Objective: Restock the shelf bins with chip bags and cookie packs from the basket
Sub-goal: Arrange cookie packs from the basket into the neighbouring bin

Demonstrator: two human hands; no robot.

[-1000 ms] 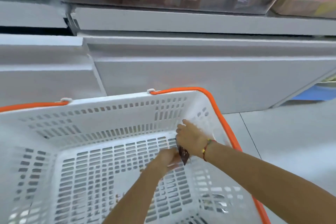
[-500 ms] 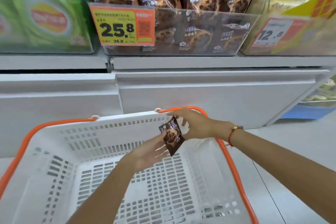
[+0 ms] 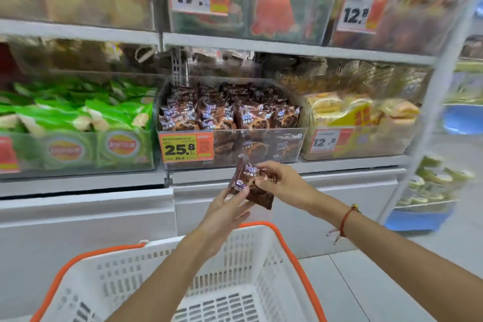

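Note:
A brown cookie pack (image 3: 248, 185) is held in the air between both hands, just below the front of the clear cookie bin (image 3: 261, 146). My left hand (image 3: 224, 212) supports its lower left corner with thumb and fingers. My right hand (image 3: 282, 183) pinches its upper right edge. The bin holds several matching brown packs and carries a 25.8 price tag. The white basket (image 3: 162, 266) with orange handles sits below my arms, and the part of its floor in view shows no goods.
A bin of green chip bags (image 3: 78, 117) stands left of the cookie bin, a bin of yellow packs (image 3: 360, 115) to its right. More bins fill the upper shelf. White cabinet panels run below the shelf. Grey floor lies at the right.
Both hands have lifted the cookie pack out of the basket up to the front of the cookie bin. The view has tilted upward, showing the shelves.

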